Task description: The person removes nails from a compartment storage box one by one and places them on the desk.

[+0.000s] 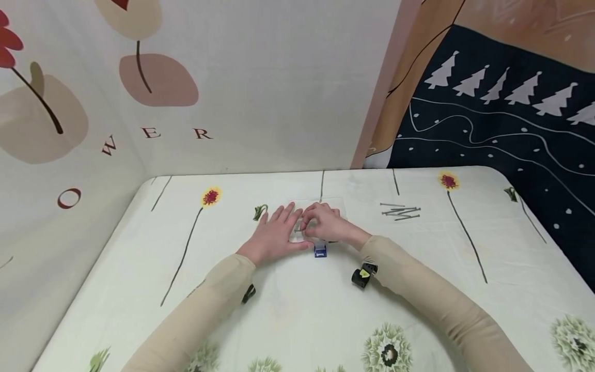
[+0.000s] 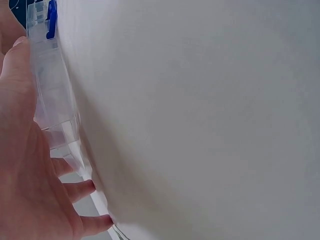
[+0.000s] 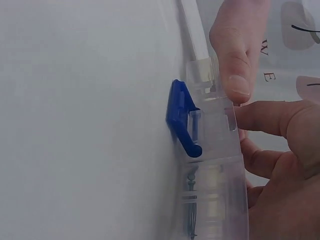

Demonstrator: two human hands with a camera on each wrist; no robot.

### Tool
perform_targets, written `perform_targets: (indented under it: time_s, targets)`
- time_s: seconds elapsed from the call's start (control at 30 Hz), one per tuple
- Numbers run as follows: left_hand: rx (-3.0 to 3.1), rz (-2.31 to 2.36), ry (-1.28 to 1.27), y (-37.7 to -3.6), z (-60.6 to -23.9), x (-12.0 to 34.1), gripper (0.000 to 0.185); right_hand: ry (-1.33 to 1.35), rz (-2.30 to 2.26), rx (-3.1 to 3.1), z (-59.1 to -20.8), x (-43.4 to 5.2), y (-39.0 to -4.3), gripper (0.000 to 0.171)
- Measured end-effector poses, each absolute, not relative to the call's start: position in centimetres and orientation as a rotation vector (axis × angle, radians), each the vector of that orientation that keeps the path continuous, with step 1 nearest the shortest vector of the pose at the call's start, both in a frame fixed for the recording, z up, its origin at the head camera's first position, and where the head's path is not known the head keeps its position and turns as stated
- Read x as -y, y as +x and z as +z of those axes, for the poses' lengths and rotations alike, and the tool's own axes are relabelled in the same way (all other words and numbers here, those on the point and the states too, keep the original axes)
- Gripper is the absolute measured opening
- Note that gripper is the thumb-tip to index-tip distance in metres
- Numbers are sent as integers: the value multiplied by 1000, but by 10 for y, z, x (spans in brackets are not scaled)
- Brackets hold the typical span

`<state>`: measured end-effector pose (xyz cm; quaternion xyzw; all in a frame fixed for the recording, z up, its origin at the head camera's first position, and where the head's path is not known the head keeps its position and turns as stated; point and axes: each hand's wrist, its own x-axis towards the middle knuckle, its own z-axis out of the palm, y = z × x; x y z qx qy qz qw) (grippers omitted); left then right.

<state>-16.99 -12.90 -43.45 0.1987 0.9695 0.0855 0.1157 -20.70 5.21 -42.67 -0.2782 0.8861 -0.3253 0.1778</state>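
A low clear plastic box (image 1: pixel 338 203) with a blue latch (image 1: pixel 320 251) lies on the table. My left hand (image 1: pixel 276 237) rests over its left side, fingers spread and thumb along the near edge. In the left wrist view, three fingers reach past the box wall (image 2: pixel 52 80). Bent over the box, my right hand (image 1: pixel 327 222) pinches a small nail (image 1: pixel 298 230) at its fingertips, mostly hidden by the fingers. The right wrist view shows the latch (image 3: pixel 179 115) hanging outward and nails (image 3: pixel 192 205) inside a near compartment.
Several loose nails (image 1: pixel 401 211) lie in a small pile right of the box. A pale flowered cloth (image 1: pixel 297 320) covers the table. Behind it hangs a printed curtain (image 1: pixel 279 103), with a dark tree-patterned cloth (image 1: pixel 492 119) at the right.
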Motion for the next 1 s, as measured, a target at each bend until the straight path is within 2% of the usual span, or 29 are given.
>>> perform_targets:
  time_s: [0.23,0.47,1.0]
  targets:
    - [-2840,252,570,-169,-435,129,94,-774,-1058,-2498,-431,-55,-207,3]
    - [-2855,244,578,-169,-437,130,95,-789,-1315,-2385,-430,-61,-209,10]
    - [-2859,217,576,-171,-437,128,96,-809,-1561,-2308,-426,-90,-211,11]
